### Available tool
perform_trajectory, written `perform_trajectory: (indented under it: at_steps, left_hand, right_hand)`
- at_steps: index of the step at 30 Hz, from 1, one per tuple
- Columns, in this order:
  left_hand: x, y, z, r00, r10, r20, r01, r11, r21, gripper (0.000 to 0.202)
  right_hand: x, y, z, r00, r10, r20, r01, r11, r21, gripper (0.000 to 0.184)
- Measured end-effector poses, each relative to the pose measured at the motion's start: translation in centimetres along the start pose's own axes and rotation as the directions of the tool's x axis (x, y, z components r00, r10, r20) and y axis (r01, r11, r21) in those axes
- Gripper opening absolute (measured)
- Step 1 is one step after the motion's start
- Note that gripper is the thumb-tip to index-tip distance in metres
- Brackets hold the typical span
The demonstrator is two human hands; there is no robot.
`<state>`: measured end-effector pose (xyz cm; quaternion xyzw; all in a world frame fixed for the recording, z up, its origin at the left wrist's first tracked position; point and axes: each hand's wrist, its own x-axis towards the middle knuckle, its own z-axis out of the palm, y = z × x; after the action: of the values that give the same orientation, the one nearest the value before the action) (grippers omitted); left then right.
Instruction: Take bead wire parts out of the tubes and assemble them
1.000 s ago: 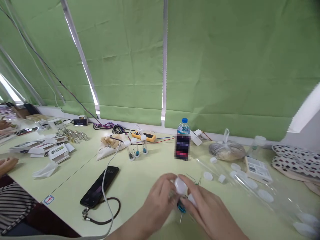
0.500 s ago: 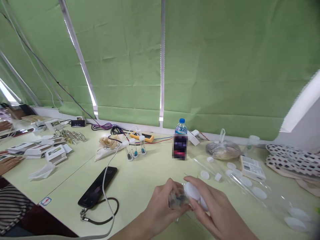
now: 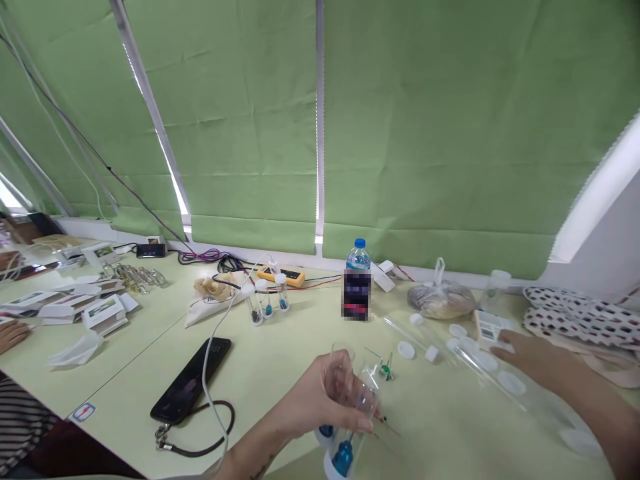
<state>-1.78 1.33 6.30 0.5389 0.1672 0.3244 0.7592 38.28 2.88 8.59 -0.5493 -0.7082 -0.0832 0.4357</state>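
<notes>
My left hand (image 3: 335,393) is closed around a clear plastic tube (image 3: 367,400) above the front of the table. Just below it stand a blue piece (image 3: 343,459) on a white cap and a second blue piece partly hidden by the hand. A small green part (image 3: 385,371) with thin wires lies beyond the fingers. Over on the right, my right hand (image 3: 533,357) reaches out with its fingers stretched over a white box (image 3: 491,325); whether they touch it I cannot tell. White round caps (image 3: 511,383) and long clear tubes (image 3: 477,367) lie beside that hand.
Three capped tubes (image 3: 283,293) stand near a cloth bag (image 3: 210,305). A phone (image 3: 193,380) with a strap and a white cable (image 3: 206,373) lie left. A water bottle (image 3: 359,257) and tied plastic bag (image 3: 440,300) stand behind. Another person's hand (image 3: 13,335) rests far left.
My hands have moved apart. The right one has left the white cap it held by the left hand and gone right to the box. The left hand now holds a clear tube.
</notes>
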Motion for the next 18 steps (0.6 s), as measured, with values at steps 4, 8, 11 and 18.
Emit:
perform_trajectory:
  at_steps: [4, 8, 11, 18]
  left_hand:
    - [0.9, 0.0, 0.1, 0.999, 0.022, -0.046, -0.022, 1.000, -0.004, 0.050]
    - [1.4, 0.2, 0.0, 0.999, -0.001, -0.043, 0.002, 1.000, 0.018, 0.050]
    - [1.7, 0.8, -0.3, 0.995, -0.096, 0.022, 0.096, 0.995, 0.012, 0.047]
    - [1.9, 1.2, -1.0, 0.949, -0.264, 0.172, 0.279, 0.958, -0.069, 0.046]
  right_hand:
    - [-0.9, 1.1, 1.0, 0.997, 0.044, 0.067, -0.035, 0.992, -0.121, 0.034]
    - [0.1, -3.8, 1.7, 0.990, 0.063, 0.125, -0.048, 0.991, -0.121, 0.021]
    - [0.9, -10.2, 2.6, 0.947, 0.009, 0.322, -0.013, 1.000, 0.011, 0.020]
    - [-1.3, -17.8, 5.2, 0.497, -0.241, 0.834, -0.598, 0.601, 0.530, 0.051]
